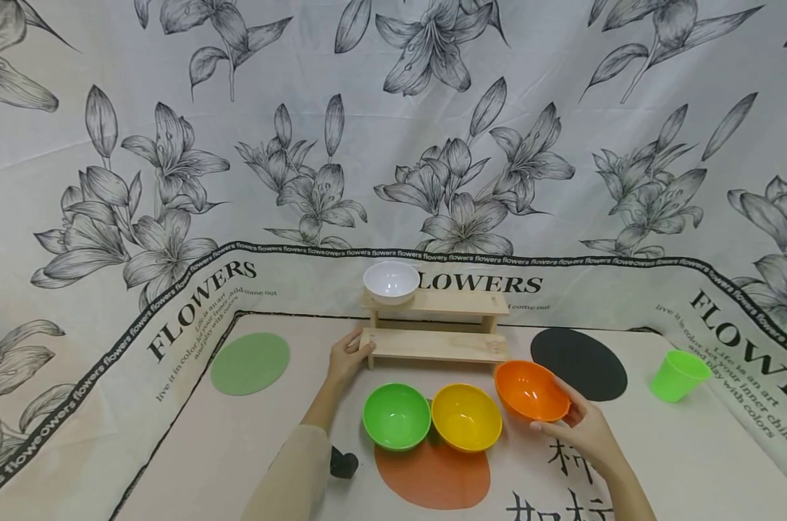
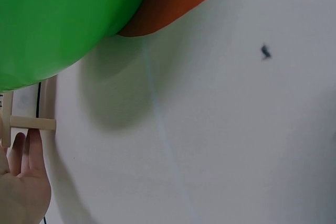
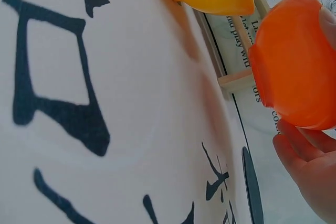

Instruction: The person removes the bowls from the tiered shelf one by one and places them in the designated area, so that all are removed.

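My right hand (image 1: 578, 427) holds an orange bowl (image 1: 530, 391) by its near rim, thumb on the edge and fingers underneath; the bowl is tilted just above the table, right of a yellow bowl (image 1: 466, 417). In the right wrist view the orange bowl (image 3: 294, 66) sits above my fingers (image 3: 310, 166). My left hand (image 1: 349, 356) rests with straight fingers against the left end of the lower step of a wooden two-step shelf (image 1: 435, 344). The left wrist view shows those fingers (image 2: 26, 156) touching the wood (image 2: 31, 123). A green bowl (image 1: 396, 416) stands beside the yellow one.
A white bowl (image 1: 391, 281) sits on the shelf's upper step. Round mats lie on the table: green (image 1: 250, 363) at left, black (image 1: 578, 363) at right, orange (image 1: 432, 474) under the near bowls. A green cup (image 1: 678, 375) stands far right. Flower-print cloth walls surround the table.
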### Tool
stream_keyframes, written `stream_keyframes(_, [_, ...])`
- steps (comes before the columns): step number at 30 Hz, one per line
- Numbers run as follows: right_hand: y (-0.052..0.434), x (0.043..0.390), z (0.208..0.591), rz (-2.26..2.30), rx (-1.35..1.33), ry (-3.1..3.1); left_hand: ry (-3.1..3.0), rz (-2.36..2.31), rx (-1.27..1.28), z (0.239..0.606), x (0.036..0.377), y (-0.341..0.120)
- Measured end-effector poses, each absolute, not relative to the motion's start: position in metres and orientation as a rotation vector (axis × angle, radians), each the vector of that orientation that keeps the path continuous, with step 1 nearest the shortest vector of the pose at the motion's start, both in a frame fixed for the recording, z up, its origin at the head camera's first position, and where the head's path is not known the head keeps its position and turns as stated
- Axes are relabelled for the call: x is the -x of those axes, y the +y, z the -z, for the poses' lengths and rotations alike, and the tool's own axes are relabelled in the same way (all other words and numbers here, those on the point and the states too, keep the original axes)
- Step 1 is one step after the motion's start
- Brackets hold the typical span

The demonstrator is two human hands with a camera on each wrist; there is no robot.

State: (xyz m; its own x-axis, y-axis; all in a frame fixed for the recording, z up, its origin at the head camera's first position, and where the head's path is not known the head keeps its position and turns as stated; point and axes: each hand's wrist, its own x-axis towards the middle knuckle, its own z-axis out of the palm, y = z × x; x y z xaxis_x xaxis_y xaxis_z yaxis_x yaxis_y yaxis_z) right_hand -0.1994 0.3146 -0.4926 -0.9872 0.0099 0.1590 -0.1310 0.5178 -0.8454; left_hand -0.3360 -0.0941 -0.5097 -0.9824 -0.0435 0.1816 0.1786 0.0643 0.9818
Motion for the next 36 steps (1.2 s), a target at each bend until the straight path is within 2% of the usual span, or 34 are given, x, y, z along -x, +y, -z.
stream_keyframes(11, [0.305, 0.184, 0.481, -1.483, -0.036, -2.683, -2.248, 2.031, -0.017, 0.501, 0.333, -0.089])
stream_keyframes(19, [0.303, 0.178, 0.478, -1.482, 0.045, -2.757, -2.249, 2.014, 0.033, 0.500, 0.331, -0.089])
stream_keyframes(28, [0.305, 0.176, 0.482, -1.493, 0.046, -2.795, -2.233, 2.103, 0.098, 0.473, 0.311, -0.091])
stream_keyframes(36, [0.308, 0.176, 0.483, -1.562, 0.054, -2.809, -2.240, 2.114, 0.098, 0.469, 0.307, -0.089])
